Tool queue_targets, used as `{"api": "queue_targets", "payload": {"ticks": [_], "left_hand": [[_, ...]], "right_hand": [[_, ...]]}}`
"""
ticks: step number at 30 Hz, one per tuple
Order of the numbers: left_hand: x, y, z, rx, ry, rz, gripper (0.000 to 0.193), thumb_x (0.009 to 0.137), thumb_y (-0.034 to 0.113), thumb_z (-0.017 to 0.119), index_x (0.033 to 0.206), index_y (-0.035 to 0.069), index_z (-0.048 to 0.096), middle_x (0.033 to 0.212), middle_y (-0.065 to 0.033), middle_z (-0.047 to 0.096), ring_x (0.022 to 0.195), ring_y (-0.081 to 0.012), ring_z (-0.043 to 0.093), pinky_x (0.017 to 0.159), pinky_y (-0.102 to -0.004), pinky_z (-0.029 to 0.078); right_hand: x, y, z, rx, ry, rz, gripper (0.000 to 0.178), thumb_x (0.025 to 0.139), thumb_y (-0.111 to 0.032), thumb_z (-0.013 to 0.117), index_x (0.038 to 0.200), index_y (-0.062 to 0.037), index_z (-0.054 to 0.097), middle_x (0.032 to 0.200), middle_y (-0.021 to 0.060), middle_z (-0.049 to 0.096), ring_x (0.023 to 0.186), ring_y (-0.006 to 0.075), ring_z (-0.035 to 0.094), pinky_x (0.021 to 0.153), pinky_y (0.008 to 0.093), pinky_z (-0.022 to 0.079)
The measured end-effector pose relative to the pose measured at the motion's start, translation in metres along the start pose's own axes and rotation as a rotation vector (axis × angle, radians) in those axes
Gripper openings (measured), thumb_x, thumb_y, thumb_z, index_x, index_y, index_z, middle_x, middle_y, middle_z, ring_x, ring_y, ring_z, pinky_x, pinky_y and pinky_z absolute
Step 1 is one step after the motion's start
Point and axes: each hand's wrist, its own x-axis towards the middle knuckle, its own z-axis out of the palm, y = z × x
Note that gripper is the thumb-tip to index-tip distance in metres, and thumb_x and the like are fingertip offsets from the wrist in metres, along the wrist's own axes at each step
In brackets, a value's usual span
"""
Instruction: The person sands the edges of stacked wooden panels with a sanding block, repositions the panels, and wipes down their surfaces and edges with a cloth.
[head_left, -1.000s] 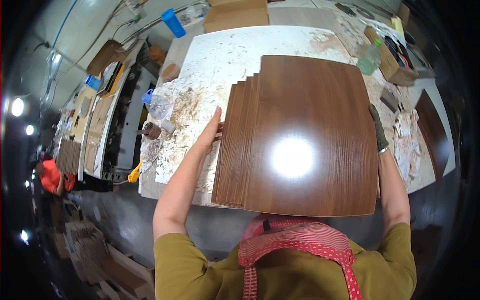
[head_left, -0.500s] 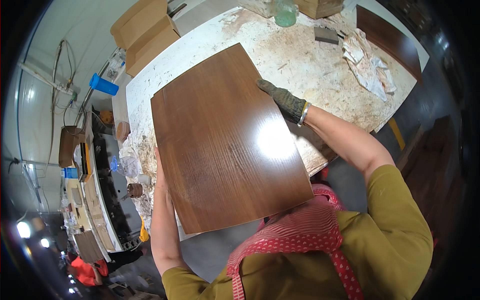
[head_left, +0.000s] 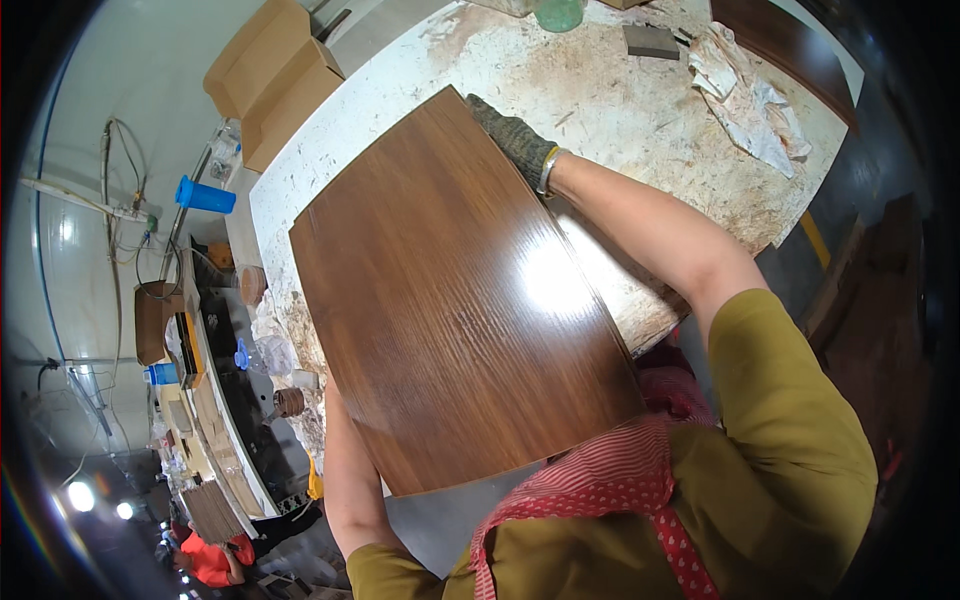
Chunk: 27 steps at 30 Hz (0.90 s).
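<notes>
A large brown wood-grain panel (head_left: 450,320) with a glossy face slants up in front of me, its near end over my apron. A bright light reflects off its right half. My right hand (head_left: 512,145), in a dark knit glove, is closed on the panel's right edge near the far corner. My left forearm (head_left: 350,450) runs up behind the panel's left edge. The panel hides my left hand, so its fingers cannot be seen.
The stained white table (head_left: 600,110) lies beyond the panel. On it are a grey block (head_left: 650,42), a stained cloth (head_left: 745,105), a green jar (head_left: 558,14) and another dark panel (head_left: 790,50). An open cardboard box (head_left: 275,90) and blue cup (head_left: 205,195) are left. A person in red (head_left: 208,560) is lower left.
My gloved right hand has moved left and farther along the panel's edge toward its far corner. The panel's near end has come closer to me. My left hand has gone out of sight behind it.
</notes>
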Motion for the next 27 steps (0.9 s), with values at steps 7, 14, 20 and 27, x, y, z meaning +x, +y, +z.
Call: {"api": "queue_targets", "payload": {"ticks": [7,14,20,27], "left_hand": [[-0.017,-0.008,-0.007,0.006,0.046,-0.005,0.067,0.092,0.059,0.033,0.137,0.01,0.039,0.136,-0.0091,0.045,0.124,-0.0268,0.043,0.102,-0.0437,0.037],[-0.088,-0.058,-0.014,0.011,0.121,0.054,0.066,0.092,0.059,0.034,0.136,0.01,0.04,0.135,-0.0087,0.046,0.124,-0.0265,0.043,0.102,-0.0432,0.037],[-0.092,-0.087,-0.006,0.049,0.166,0.071,0.065,0.092,0.058,0.035,0.135,0.01,0.041,0.135,-0.0083,0.046,0.124,-0.0263,0.043,0.102,-0.0429,0.037],[-0.094,-0.125,0.006,0.117,0.21,0.146,0.063,0.092,0.057,0.036,0.134,0.01,0.042,0.135,-0.0078,0.046,0.124,-0.026,0.043,0.103,-0.0424,0.036]], "right_hand": [[-0.021,0.024,0.001,-0.082,-0.069,0.021,0.056,0.098,-0.039,0.022,0.143,-0.0052,0.025,0.15,0.0139,0.022,0.139,0.024,0.021,0.113,0.031,0.016],[-0.19,0.018,0.005,-0.103,-0.055,0.066,0.06,0.098,-0.047,0.019,0.143,-0.0081,0.026,0.149,0.0141,0.025,0.138,0.0226,0.023,0.113,0.0301,0.02],[-0.186,0.019,-0.012,-0.263,-0.071,-0.099,0.053,0.1,-0.036,0.028,0.144,-0.0057,0.024,0.147,0.0144,0.03,0.133,0.0229,0.035,0.109,0.0267,0.026],[-0.166,0.038,-0.045,0.223,-0.18,-0.113,0.046,0.097,-0.022,0.046,0.138,-0.0029,0.037,0.14,0.0102,0.042,0.125,0.0164,0.043,0.102,0.0279,0.036]]}}
